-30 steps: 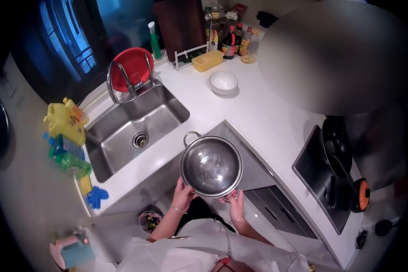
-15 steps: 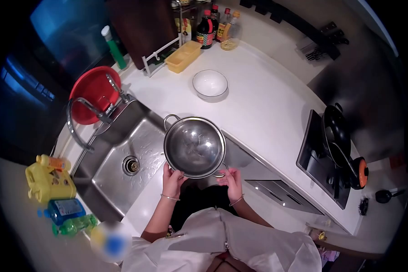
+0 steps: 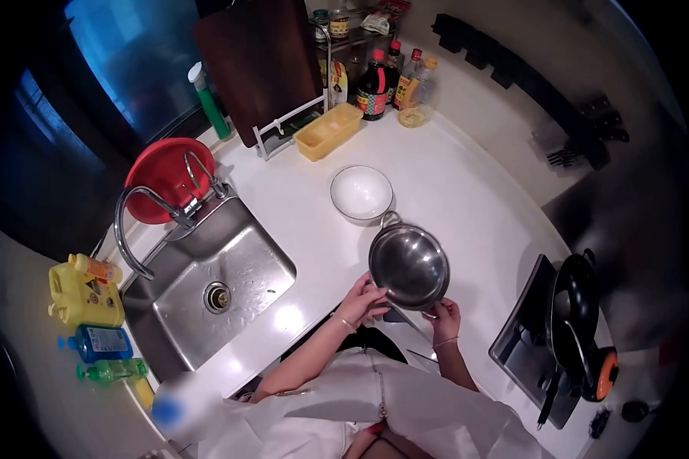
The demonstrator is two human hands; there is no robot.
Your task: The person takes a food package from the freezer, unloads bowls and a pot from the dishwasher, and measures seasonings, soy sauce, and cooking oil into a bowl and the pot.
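A shiny stainless steel pot [image 3: 409, 266] with loop handles is held over the counter's front edge, its inside facing me. At its lower left rim is my left hand [image 3: 360, 303], thumb and fingers against the side. My right hand [image 3: 443, 318] grips the pot's lower right, where the near handle is mostly hidden by my fingers. Just beyond the far handle stands a white bowl [image 3: 361, 193] with a thin dark rim.
To the left is a steel sink [image 3: 233, 306] with a curved faucet [image 3: 122, 222] and a red basin [image 3: 157, 172] behind it. A yellow container [image 3: 328, 131] and sauce bottles [image 3: 375, 88] line the back. On the right, a black wok [image 3: 574, 306] sits on the stove [image 3: 517, 329].
Both hands have carried the pot rightward, from beside the sink to over the counter edge. My view has shifted too, so the bowl appears lower.
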